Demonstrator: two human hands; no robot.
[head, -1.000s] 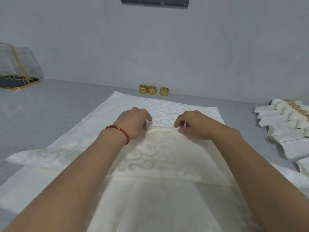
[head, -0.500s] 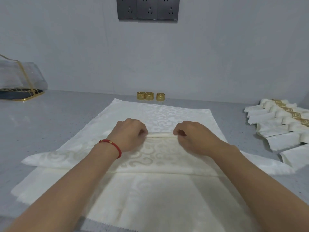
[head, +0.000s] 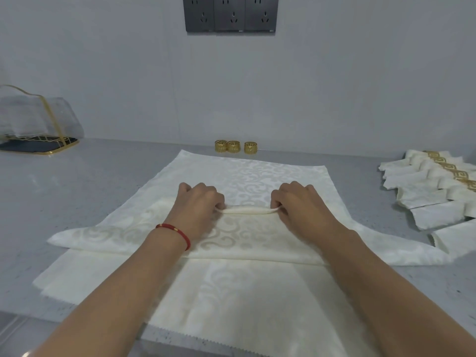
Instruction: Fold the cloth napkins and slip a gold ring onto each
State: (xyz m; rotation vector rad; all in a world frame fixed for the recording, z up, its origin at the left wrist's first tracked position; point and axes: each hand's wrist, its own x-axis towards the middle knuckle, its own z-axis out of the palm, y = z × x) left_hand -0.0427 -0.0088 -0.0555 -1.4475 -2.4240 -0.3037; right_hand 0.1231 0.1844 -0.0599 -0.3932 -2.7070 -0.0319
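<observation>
A cream patterned cloth napkin lies spread on the grey counter, its near part folded over into a wide band. On top of that band a narrow pleat of cloth is raised. My left hand pinches the pleat's left end and my right hand pinches its right end, fingers curled. Three gold rings stand in a row by the wall behind the napkin. Another flat cream cloth lies under the napkin, nearer to me.
Several folded napkins with gold rings lie in an overlapping row at the right. A clear, gold-framed holder stands at the far left on the grey counter. Wall sockets sit above.
The pleat between my hands has grown taller and my hands have drawn slightly apart along it. The camera has tilted up, showing more of the wall sockets.
</observation>
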